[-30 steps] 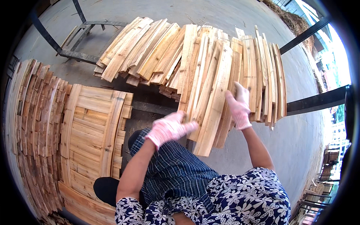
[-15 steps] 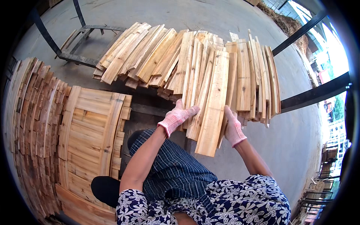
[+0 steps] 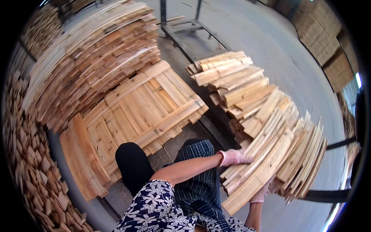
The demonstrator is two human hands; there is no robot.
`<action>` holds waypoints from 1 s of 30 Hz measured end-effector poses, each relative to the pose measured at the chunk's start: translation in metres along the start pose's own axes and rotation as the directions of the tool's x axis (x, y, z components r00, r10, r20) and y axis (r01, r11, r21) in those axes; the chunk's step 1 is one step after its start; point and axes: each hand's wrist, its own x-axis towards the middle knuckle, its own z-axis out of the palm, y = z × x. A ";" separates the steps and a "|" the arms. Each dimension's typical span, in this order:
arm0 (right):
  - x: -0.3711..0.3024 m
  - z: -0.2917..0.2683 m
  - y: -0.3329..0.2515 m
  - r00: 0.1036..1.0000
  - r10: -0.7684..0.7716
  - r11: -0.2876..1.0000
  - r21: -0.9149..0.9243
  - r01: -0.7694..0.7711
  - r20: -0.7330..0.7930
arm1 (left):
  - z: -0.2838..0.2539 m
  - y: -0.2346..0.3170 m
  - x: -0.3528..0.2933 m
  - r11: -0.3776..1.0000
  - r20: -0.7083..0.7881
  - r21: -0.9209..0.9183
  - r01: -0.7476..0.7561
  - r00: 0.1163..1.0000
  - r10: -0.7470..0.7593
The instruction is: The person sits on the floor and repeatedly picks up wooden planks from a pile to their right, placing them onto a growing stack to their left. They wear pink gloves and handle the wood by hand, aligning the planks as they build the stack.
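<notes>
Both hands wear pale pink knit gloves. My left hand (image 3: 235, 157) grips the near left side of a bunch of long wooden boards (image 3: 261, 164), thumb and fingers pressed against their edges. My right hand (image 3: 259, 194) holds the same bunch from its right side; its fingers are partly hidden beneath the boards. The bunch slants, its near ends sticking out toward me. Around and behind it lies a row of loose boards (image 3: 247, 92), leaning over one another on a dark metal rack (image 3: 218, 129).
On the left lies a stack of flat slatted wood (image 3: 135, 112) with crosswise boards on top. Behind it rises a tall pile of boards (image 3: 104, 58). Many short wood pieces (image 3: 34, 162) are heaped at the far left. A metal frame (image 3: 181, 38) stands beyond.
My view has swung left, bringing more of the stacks on that side into sight. Both hands keep hold of the bunch of boards, which appears turned and further right.
</notes>
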 end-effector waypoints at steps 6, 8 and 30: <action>0.023 -0.049 0.009 0.960 -0.002 0.961 -0.266 0.079 0.280 | -0.012 0.008 -0.017 0.953 -0.003 0.023 -0.301 0.953 0.301; 0.017 -0.040 0.016 0.917 -0.014 0.974 -0.201 0.102 0.398 | -0.014 0.028 -0.039 0.955 -0.014 0.043 -0.293 0.956 0.294; -0.013 0.424 0.293 0.476 0.617 -0.045 -0.575 0.817 0.627 | -0.204 -0.086 -0.349 0.818 -0.912 -0.224 0.530 0.183 -0.368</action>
